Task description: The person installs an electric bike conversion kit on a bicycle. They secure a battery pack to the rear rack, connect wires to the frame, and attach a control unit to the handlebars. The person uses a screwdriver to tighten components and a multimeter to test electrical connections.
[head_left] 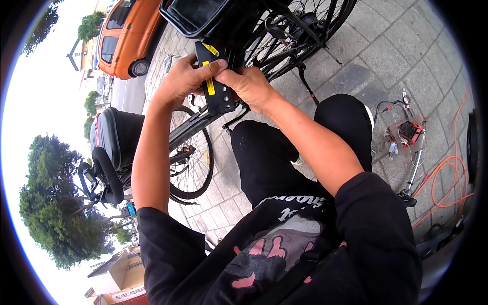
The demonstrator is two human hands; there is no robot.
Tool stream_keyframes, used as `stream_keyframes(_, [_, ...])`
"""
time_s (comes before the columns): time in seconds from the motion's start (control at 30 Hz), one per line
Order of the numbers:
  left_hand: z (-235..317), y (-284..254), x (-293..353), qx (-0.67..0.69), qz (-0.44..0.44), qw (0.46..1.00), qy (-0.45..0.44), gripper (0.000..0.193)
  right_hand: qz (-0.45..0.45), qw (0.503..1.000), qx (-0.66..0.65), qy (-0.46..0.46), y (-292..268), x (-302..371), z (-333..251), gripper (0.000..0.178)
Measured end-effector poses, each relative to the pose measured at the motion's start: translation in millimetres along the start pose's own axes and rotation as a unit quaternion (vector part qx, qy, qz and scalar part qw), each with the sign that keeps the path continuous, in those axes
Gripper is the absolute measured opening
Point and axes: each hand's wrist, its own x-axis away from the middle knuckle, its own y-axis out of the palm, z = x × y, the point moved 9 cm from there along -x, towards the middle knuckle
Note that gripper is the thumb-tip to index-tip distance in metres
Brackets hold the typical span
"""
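Both of my hands hold a flat black box-like part point(220, 100) with yellow labels and several small round spots near its lower end. My left hand point(179, 81) grips its left side, thumb lying across the labelled face. From the other side my right hand point(250, 87) closes on it, the two thumbs nearly meeting. The part is beside the frame point(189, 128) of a black bicycle; whether it is attached there I cannot tell. My fingers behind it are mostly hidden.
The bicycle's spoked wheel point(207, 157) is to the left, and a black bag point(127, 133) sits by the handlebar. At upper centre is a black box point(190, 15). On the paving right of my knees lie an orange hose point(454, 158) and a bag of small parts point(406, 131). An orange car point(127, 38) stands beyond.
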Motion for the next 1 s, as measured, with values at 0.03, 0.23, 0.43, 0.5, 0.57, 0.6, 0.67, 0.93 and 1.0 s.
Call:
stream_keyframes(0.03, [6, -1, -2, 0.004, -0.008, 1.0, 0.004, 0.065, -0.002, 1.0, -0.003, 0.005, 0, 0, -1, 0.053])
stream_keyframes(0.23, [-12, -7, -14, 0.045, -0.038, 0.998, 0.027, 0.071, 0.007, 1.0, -0.001, 0.015, 3, 5, -4, 0.058])
stream_keyframes(0.43, [-19, -11, -25, 0.036, -0.07, 0.996, 0.035, 0.069, -0.001, 1.0, 0.013, 0.026, 2, 5, -9, 0.058])
stream_keyframes(0.5, [-20, -11, -21, 0.042, -0.076, 0.995, 0.04, 0.057, -0.008, 1.0, 0.02, 0.022, 2, 4, -7, 0.057])
stream_keyframes(0.57, [-21, -10, -21, 0.04, -0.071, 0.996, 0.034, 0.058, -0.005, 1.0, 0.024, 0.016, 1, 3, -8, 0.055])
stream_keyframes(0.6, [-19, -9, -20, 0.039, -0.068, 0.996, 0.031, 0.059, 0.0, 1.0, 0.019, 0.013, 2, 5, -8, 0.053])
stream_keyframes(0.67, [-4, -5, -8, 0.027, -0.078, 0.997, 0.0, 0.067, 0.003, 0.999, 0.028, 0.017, 2, 7, -9, 0.05])
stream_keyframes(0.93, [37, 10, -12, -0.073, -0.027, 0.996, -0.036, 0.043, 0.012, 0.996, 0.085, -0.024, -4, 5, -30, 0.046])
stream_keyframes(1.0, [26, 3, 3, -0.074, 0.057, 0.994, -0.061, 0.036, 0.043, 0.984, 0.171, 0.016, -5, 9, -12, 0.042])
